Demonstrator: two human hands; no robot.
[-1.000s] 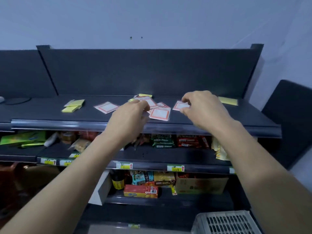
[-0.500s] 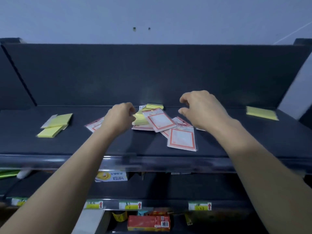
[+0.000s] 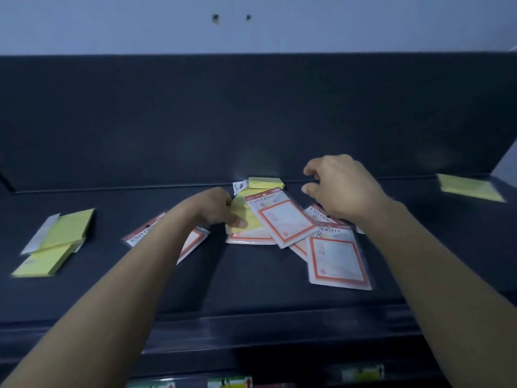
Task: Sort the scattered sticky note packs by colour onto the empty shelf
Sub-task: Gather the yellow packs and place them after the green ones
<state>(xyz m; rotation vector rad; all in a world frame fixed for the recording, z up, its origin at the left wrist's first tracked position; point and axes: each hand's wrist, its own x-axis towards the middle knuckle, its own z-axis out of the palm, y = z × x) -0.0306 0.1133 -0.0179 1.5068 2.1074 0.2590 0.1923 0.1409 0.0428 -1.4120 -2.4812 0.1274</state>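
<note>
While left hand [image 3: 215,210] pinches yellow pack [image 3: 249,213], red-bordered pack [image 3: 283,220] overlaps it; right hand [image 3: 338,189] empty.

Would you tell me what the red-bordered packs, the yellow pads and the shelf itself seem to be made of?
Red-bordered packs: paper in clear glossy plastic sleeves, judging by the sheen and transparent margin. Yellow pads: matte paper stacks, some apparently wrapped. Shelf: dark, matte, probably painted metal; uncertain.

A heap of packs [image 3: 282,222] sits mid-shelf [image 3: 251,289], two packs [image 3: 61,236] left, one pack [image 3: 472,187] right.
</note>
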